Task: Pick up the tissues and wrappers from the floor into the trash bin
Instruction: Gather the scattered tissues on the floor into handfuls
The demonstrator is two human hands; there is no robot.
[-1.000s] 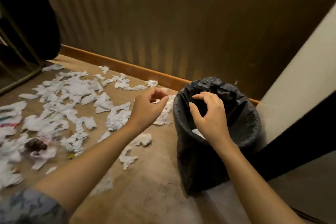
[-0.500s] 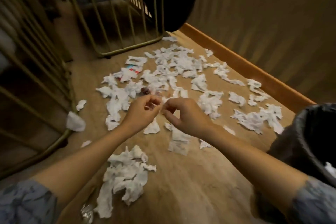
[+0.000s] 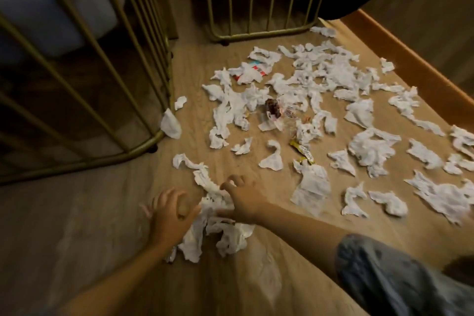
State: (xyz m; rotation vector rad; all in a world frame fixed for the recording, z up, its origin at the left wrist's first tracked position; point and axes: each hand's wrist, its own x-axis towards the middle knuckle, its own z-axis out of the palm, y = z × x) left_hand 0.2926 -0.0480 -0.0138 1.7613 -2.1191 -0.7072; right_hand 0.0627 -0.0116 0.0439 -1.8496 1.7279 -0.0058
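A crumpled white tissue pile (image 3: pixel 218 233) lies on the wooden floor close in front of me. My left hand (image 3: pixel 169 215) rests on its left side with fingers spread. My right hand (image 3: pixel 243 197) presses on its upper right with fingers curled and apart; neither hand has closed on it. Many more torn tissues (image 3: pixel 372 146) are scattered across the floor beyond. Among them lie a yellow wrapper (image 3: pixel 304 151), a dark brown wrapper (image 3: pixel 273 108) and a red and white wrapper (image 3: pixel 256 69). The trash bin is out of view.
A gold metal-bar frame (image 3: pixel 143 146) stands at the left, another gold barred frame (image 3: pixel 256 33) at the back. A wooden baseboard (image 3: pixel 400 56) runs along the right wall. A single tissue (image 3: pixel 170 123) lies against the left frame's foot.
My view has swung left, away from the black bin, which has dropped out of sight. Both hands have moved from above the floor down onto the nearest tissue pile.
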